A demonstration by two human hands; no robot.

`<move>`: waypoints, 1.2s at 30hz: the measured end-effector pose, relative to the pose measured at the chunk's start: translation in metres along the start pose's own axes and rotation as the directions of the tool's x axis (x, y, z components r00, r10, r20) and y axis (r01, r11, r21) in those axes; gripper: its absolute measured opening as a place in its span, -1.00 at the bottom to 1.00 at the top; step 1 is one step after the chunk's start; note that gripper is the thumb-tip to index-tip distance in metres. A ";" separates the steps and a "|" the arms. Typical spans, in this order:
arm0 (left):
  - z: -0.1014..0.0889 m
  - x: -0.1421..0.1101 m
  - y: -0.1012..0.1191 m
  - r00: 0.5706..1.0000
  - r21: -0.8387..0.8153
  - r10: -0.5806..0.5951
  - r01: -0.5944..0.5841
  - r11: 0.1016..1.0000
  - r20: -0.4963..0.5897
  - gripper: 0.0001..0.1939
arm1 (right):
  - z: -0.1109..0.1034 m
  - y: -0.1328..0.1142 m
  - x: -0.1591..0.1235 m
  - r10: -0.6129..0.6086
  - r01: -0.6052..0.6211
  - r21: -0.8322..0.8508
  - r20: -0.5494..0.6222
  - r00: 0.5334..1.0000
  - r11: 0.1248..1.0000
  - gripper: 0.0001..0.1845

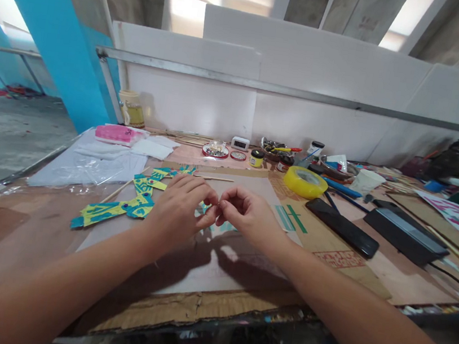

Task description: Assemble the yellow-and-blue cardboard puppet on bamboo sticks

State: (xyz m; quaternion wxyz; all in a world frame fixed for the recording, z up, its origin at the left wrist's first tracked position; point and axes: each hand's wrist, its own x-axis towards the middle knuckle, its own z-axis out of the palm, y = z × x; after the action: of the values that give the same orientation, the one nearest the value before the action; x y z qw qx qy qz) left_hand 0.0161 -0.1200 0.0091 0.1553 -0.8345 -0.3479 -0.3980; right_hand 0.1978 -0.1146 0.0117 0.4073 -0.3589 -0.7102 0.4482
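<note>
My left hand (184, 203) and my right hand (244, 214) meet above a white sheet (180, 276) on cardboard, fingertips pinched close together. Whatever sits between the fingertips is too small to make out. A painted yellow and teal cutout figure (140, 199) lies partly under and to the left of my left hand, with thin sticks attached or lying against it. Part of the cutout is hidden behind the hand. Green and teal painted strokes (291, 219) show on the sheet right of my right hand.
A yellow tape roll (305, 182), a black phone (341, 227) and a dark box-shaped device (406, 234) lie to the right. Behind stand a dish of small shiny pieces (215, 150) and paint jars (256, 158). A pink packet (117, 134) lies back left.
</note>
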 end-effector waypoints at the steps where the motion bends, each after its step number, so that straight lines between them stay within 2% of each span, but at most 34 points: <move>1: 0.000 0.000 0.000 1.000 0.005 0.006 -0.006 1.000 0.000 -0.88 | 0.000 0.000 0.000 -0.003 0.003 -0.013 -0.004 1.000 1.000 -0.92; 4: 0.000 0.000 0.000 1.000 0.002 0.015 -0.015 1.000 0.003 -0.88 | 0.000 0.002 0.000 -0.012 0.011 -0.044 -0.017 1.000 0.999 -0.94; 9: 0.000 0.000 0.000 0.999 -0.048 -0.040 0.041 0.998 0.023 -0.88 | 0.001 0.002 0.000 -0.031 0.030 -0.047 -0.022 0.999 0.998 -0.97; 15: -0.003 0.001 0.004 0.981 -0.229 -0.170 0.188 0.955 0.099 -0.90 | 0.002 -0.001 -0.002 -0.056 0.048 -0.108 -0.074 0.996 0.993 -0.98; 20: -0.003 0.001 0.006 0.960 -0.261 -0.233 0.267 0.928 0.153 -0.88 | 0.003 0.003 -0.002 -0.093 0.080 -0.121 -0.104 0.990 0.989 -0.97; 24: -0.002 0.001 0.005 0.977 -0.217 -0.182 0.203 0.955 0.112 -0.87 | 0.003 0.004 -0.002 -0.104 0.089 -0.141 -0.102 0.989 0.986 -0.96; 28: 0.000 0.000 0.002 0.996 -0.081 -0.073 0.076 0.994 0.046 -0.89 | 0.003 0.003 -0.001 -0.099 0.081 -0.175 -0.094 0.991 0.981 -0.96; 32: 0.002 0.002 -0.001 1.000 0.000 0.021 -0.021 1.000 0.010 -0.88 | 0.002 0.002 0.000 -0.034 0.028 -0.107 -0.053 0.998 0.994 -0.96; 36: 0.002 0.002 -0.002 0.999 0.017 0.042 -0.042 0.999 0.010 -0.89 | 0.003 0.002 0.001 -0.018 0.016 -0.047 -0.041 0.999 0.999 -0.96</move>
State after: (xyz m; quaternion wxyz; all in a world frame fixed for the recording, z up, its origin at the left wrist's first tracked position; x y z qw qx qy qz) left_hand 0.0168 -0.1163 0.0095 0.1689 -0.8422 -0.3345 -0.3876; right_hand 0.1949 -0.1143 0.0096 0.4172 -0.3712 -0.7151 0.4205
